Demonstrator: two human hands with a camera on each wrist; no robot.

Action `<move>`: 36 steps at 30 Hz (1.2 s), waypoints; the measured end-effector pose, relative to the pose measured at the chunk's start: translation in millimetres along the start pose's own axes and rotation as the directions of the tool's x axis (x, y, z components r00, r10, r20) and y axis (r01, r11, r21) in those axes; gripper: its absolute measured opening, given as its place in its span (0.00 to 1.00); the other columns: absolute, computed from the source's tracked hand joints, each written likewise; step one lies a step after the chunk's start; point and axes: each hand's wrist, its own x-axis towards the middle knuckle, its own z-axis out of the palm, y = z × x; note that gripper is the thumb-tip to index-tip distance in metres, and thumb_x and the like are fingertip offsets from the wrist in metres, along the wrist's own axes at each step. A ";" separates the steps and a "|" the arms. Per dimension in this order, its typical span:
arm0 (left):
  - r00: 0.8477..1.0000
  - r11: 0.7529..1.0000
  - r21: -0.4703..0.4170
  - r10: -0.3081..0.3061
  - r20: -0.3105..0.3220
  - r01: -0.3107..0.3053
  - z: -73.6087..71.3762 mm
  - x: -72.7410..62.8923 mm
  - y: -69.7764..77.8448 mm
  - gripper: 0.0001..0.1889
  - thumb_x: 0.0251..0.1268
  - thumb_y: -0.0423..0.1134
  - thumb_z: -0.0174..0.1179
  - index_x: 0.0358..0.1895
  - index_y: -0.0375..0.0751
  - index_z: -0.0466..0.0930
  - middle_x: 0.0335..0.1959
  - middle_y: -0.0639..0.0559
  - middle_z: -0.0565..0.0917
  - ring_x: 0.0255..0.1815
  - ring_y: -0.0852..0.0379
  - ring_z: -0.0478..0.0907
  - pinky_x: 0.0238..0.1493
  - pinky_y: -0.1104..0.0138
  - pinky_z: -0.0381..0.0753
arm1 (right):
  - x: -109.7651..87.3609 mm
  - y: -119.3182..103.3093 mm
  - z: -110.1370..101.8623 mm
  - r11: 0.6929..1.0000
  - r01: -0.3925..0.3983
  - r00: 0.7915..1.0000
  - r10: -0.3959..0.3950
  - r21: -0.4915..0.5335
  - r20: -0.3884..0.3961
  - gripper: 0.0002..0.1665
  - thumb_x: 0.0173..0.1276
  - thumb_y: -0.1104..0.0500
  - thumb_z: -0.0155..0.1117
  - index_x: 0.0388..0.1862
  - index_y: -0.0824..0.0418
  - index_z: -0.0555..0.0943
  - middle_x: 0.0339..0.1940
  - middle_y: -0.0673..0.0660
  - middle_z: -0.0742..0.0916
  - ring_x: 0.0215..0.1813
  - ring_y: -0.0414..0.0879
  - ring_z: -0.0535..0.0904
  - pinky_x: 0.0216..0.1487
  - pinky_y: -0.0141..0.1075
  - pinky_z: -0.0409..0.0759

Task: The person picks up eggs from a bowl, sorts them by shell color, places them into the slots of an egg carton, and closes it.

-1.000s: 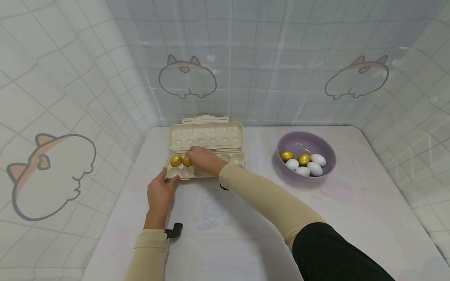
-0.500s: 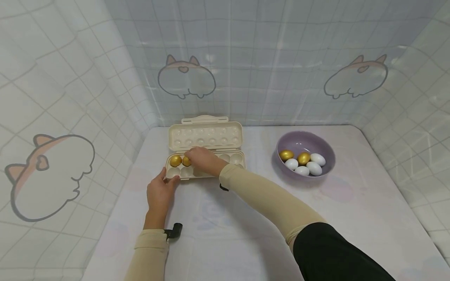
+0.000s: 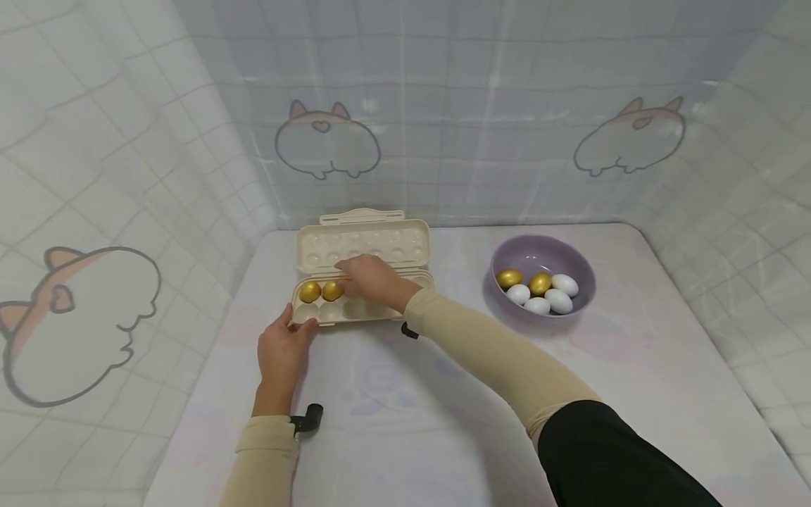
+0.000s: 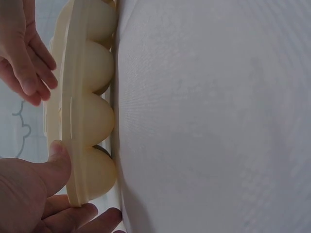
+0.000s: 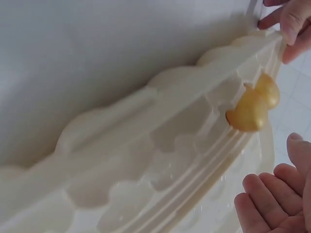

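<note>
A cream plastic egg carton (image 3: pixel 363 246) lies with its lid folded back. Two golden eggs, the end one (image 3: pixel 310 291) and its neighbour (image 3: pixel 332 290), sit in the far row at the left. My left hand (image 3: pixel 281 355) grips the carton's near left corner; the left wrist view shows the thumb (image 4: pixel 58 162) on the rim and fingers beneath. My right hand (image 3: pixel 375 283) is over the carton, just right of the second golden egg. In the right wrist view its fingers (image 5: pixel 265 199) are spread and hold nothing, apart from the eggs.
On the right of the table (image 3: pixel 393 436) stands a purple bowl (image 3: pixel 538 246) holding several white eggs (image 3: pixel 560 302) and two golden ones, one of them a golden egg (image 3: pixel 509 278) by the left wall. A tile-patterned curtain (image 3: pixel 443 141) encloses the back and sides.
My right hand has let go of the second golden egg, which stays in its cup, and has lifted slightly away to the right. My left hand keeps its grip. The head view has shifted slightly.
</note>
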 end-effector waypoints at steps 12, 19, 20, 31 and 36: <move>0.999 0.999 0.001 -0.047 0.019 0.046 -4.4 3.0 -3.1 0.40 0.74 0.50 0.67 0.83 0.45 0.60 0.77 0.38 0.71 0.79 0.33 0.70 0.79 0.42 0.69 | -15.5 15.0 -28.6 0.999 -0.039 0.999 0.040 0.025 -0.032 0.32 0.81 0.44 0.62 0.76 0.56 0.76 0.70 0.53 0.86 0.70 0.46 0.84 0.74 0.36 0.79; 0.998 0.998 -0.004 -0.061 0.021 0.061 -7.6 6.1 -9.4 0.40 0.74 0.50 0.66 0.83 0.46 0.59 0.77 0.38 0.71 0.78 0.34 0.72 0.78 0.42 0.70 | -18.4 21.8 -34.6 0.998 -0.049 0.998 0.051 0.033 -0.035 0.33 0.81 0.43 0.61 0.77 0.58 0.75 0.71 0.54 0.86 0.70 0.48 0.84 0.74 0.38 0.80; 0.998 0.998 -0.007 -0.064 0.022 0.065 -8.0 6.2 -9.7 0.40 0.74 0.50 0.67 0.83 0.46 0.59 0.77 0.38 0.71 0.78 0.34 0.72 0.78 0.42 0.70 | -19.4 22.8 -35.4 0.998 -0.053 0.998 0.054 0.041 -0.034 0.33 0.81 0.44 0.62 0.77 0.58 0.75 0.71 0.55 0.86 0.70 0.48 0.84 0.74 0.39 0.80; 0.996 0.997 -0.013 -0.080 0.030 0.080 -6.0 7.6 -10.3 0.40 0.74 0.50 0.67 0.83 0.47 0.58 0.79 0.39 0.70 0.78 0.34 0.72 0.78 0.42 0.71 | -31.5 42.1 -43.1 0.995 -0.079 0.996 0.081 0.060 -0.037 0.33 0.81 0.45 0.62 0.78 0.59 0.74 0.69 0.58 0.86 0.68 0.51 0.85 0.73 0.42 0.81; 0.996 0.996 -0.019 -0.086 0.038 0.086 -6.8 8.0 -9.2 0.41 0.74 0.50 0.67 0.83 0.47 0.57 0.79 0.40 0.69 0.78 0.34 0.72 0.78 0.42 0.70 | -37.5 53.0 -45.9 0.993 -0.094 0.994 0.097 0.067 -0.041 0.33 0.81 0.45 0.62 0.78 0.59 0.74 0.69 0.58 0.87 0.67 0.50 0.86 0.72 0.42 0.82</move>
